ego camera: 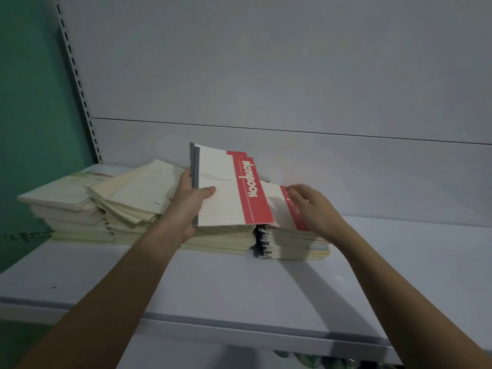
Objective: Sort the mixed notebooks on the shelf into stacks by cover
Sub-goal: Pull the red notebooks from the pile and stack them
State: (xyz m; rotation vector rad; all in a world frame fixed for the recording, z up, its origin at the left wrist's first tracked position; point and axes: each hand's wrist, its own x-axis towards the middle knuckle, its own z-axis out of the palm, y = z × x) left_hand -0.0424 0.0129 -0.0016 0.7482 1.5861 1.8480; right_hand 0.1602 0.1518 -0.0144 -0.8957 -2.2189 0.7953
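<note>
My left hand (pixel 190 206) grips a few red-and-white notebooks (pixel 229 187) marked "Notebook" by their grey spine edge, tilted up above a cream stack (pixel 221 239). My right hand (pixel 314 209) rests with relaxed fingers on the red-banded top notebook of the spiral-bound stack (pixel 290 243) at the right. Further left lie a fanned pile of cream-covered notebooks (pixel 135 194) and a stack with green-tinted covers (pixel 66 209). All stand on the grey shelf (pixel 239 288).
The shelf's grey back panel (pixel 266 75) rises right behind the stacks. A perforated upright (pixel 77 83) and a green wall (pixel 29 102) bound the left side. The shelf's front edge (pixel 239 331) runs across below my forearms.
</note>
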